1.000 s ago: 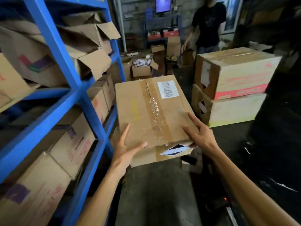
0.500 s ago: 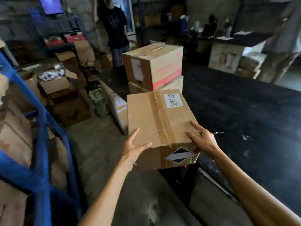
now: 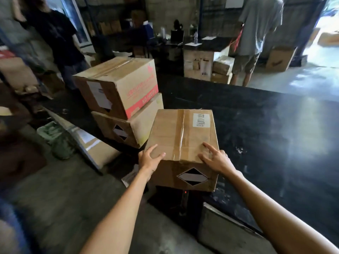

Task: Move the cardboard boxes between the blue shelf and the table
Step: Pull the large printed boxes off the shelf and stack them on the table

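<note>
Gripping the cardboard box point(image 3: 180, 138) with both arms outstretched: left hand point(image 3: 149, 159) curled round its near-left corner, right hand point(image 3: 215, 158) splayed on the near-right top edge. I'm seeing it taped shut, white-labelled, at the black table point(image 3: 266, 125) edge, beside two stacked boxes point(image 3: 124, 99).

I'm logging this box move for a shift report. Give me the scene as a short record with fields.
carried box: taped cardboard box, white label on top, diamond mark on its near face
left hand: on the box's near left corner
right hand: on the near right corner
table: black top
stack: two boxes left of the carried box
</note>
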